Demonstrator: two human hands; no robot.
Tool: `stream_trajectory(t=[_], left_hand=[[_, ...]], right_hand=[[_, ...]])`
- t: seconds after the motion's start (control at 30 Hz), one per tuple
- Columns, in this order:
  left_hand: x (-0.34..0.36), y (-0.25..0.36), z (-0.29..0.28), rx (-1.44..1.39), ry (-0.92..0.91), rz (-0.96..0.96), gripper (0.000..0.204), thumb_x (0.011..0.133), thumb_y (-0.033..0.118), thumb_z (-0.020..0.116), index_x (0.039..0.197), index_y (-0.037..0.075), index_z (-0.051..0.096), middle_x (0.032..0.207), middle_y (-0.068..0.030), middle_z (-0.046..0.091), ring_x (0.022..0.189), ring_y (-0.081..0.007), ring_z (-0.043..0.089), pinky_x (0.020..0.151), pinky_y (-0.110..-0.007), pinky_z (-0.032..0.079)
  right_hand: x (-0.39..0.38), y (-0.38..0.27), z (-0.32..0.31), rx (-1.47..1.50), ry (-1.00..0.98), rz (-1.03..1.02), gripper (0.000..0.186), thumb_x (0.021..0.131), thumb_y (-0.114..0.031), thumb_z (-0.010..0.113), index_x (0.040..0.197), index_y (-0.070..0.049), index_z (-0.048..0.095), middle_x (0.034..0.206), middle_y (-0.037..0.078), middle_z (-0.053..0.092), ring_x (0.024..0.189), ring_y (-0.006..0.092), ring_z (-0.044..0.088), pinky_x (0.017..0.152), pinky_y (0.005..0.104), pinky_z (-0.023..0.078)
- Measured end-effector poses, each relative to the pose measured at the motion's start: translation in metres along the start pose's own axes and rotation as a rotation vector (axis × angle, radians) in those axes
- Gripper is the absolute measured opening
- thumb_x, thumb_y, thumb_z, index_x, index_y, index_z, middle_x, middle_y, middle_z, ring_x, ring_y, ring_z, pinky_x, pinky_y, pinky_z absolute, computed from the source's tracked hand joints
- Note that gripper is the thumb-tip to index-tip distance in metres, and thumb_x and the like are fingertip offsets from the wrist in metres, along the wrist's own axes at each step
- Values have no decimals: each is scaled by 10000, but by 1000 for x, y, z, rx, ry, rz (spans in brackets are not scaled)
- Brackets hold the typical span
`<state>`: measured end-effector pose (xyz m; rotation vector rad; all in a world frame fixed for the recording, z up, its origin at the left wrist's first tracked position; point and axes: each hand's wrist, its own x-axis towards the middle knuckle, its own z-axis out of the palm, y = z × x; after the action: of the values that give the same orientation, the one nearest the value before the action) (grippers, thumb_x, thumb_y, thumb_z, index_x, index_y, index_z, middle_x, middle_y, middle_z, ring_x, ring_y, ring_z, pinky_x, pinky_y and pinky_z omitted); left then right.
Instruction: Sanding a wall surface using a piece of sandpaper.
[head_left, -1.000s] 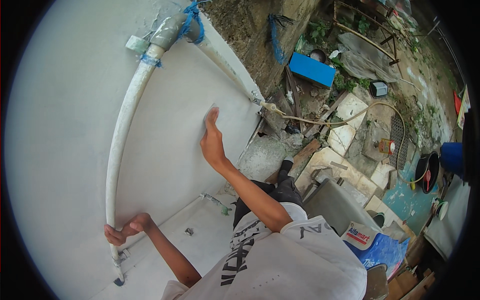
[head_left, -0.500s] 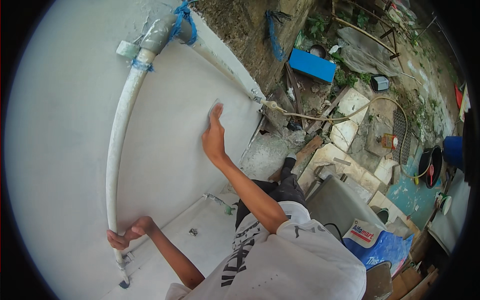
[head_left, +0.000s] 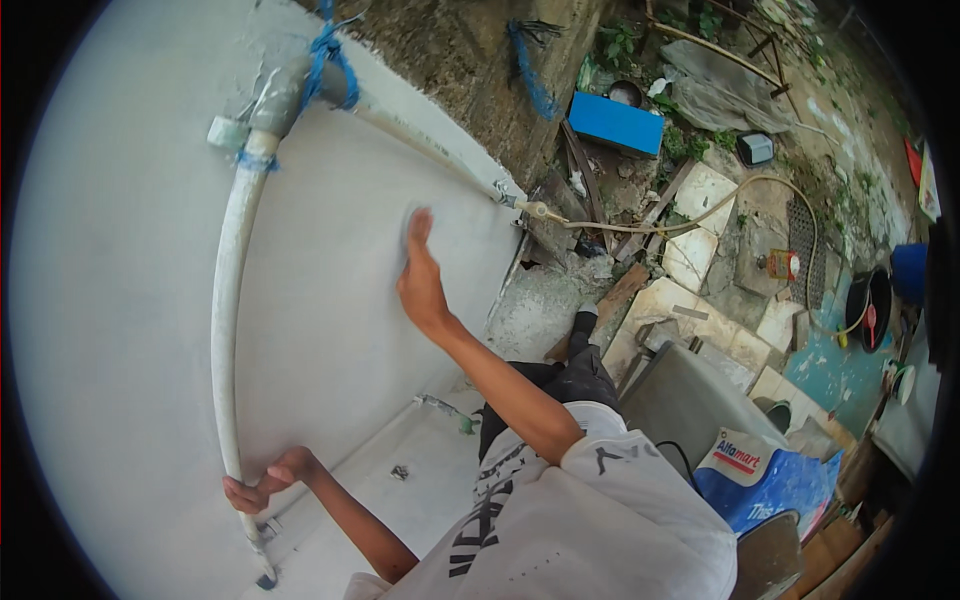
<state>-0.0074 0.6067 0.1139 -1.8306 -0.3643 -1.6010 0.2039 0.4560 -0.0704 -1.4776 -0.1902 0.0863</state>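
My left hand [head_left: 265,483] is wrapped round the lower part of a white pipe [head_left: 228,320] that bows along the white wall [head_left: 320,260]. My right hand [head_left: 423,285] presses to that wall further up, its fingers stretched together and slightly blurred. A thin greyish edge shows beside these fingertips; what the thing is I cannot make out. At its top the pipe enters a grey elbow fitting [head_left: 277,95], tied with blue cord [head_left: 328,50]. From there another white pipe [head_left: 425,145] slopes to a beige tap [head_left: 540,210].
A tan hose [head_left: 690,222] runs from the tap across broken tiles to a black bucket [head_left: 868,310]. To my right stand a grey container [head_left: 680,390] and a blue-and-white bag [head_left: 775,490]. A blue box [head_left: 616,124] lies beyond, near the rough wall. Below is a green-handled tap [head_left: 466,425].
My right hand has slid slightly left over the wall, its fingertips now blurred. My left hand keeps its grip on the pipe. The whole view has shifted a little.
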Motion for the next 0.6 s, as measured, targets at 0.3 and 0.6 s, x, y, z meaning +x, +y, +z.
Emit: stream_trajectory(t=[0.3,0.6], left_hand=[[1,0,-3,40,-64,-20,616,946,422,289,1361,1,459,1303,-70,409,1256,-254,277,1126,-468,188],[-2,-5,0,-1,41,-22,604,900,396,338,1307,11,561,1240,-92,495,1227,-248,337,1079,-438,289]], right_hand=[[2,-33,-5,153,-90,-38,697,960,48,410,1540,81,25,1601,322,72,1491,434,76,1220,423,150],[2,-25,22,113,92,-2,545,1046,-68,392,1498,137,167,1569,353,144,1484,440,106,1220,434,168]])
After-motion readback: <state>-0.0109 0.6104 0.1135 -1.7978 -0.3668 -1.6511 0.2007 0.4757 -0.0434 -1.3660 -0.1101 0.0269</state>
